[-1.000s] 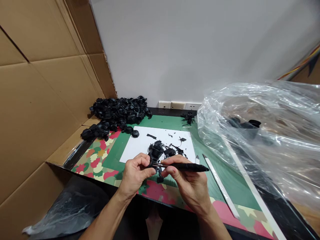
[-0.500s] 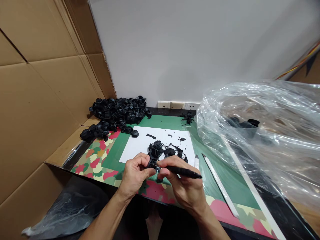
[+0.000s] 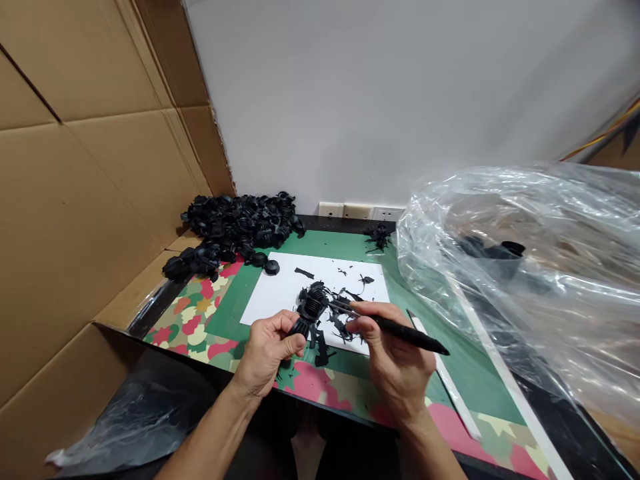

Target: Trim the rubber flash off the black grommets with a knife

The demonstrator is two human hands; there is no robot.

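Note:
Between the thumb and fingers of my left hand (image 3: 270, 350) is a small black ribbed rubber part (image 3: 301, 326), partly hidden by the fingertips. My right hand (image 3: 393, 350) grips a black pen-shaped tool (image 3: 411, 335) whose thin metal end points left. That metal end is apart from the held part, above the scraps. Just beyond my left hand, another black ribbed piece (image 3: 315, 303) lies on the white paper (image 3: 257, 293). Torn black scraps (image 3: 343, 325) are scattered beside it, and a larger scrap (image 3: 323, 350) lies on the green mat below.
A heap of black rubber parts (image 3: 240, 220) fills the back left by a cardboard wall (image 3: 125, 167). A small pile of scraps (image 3: 379, 235) sits at the back. On the right are a white pencil-like stick (image 3: 457, 397) and a large clear plastic bag (image 3: 550, 267).
My right hand has moved right with the tool, drawing its tip off the part. My left hand stays nearly in place, holding the part. More scraps and the mat below are now visible.

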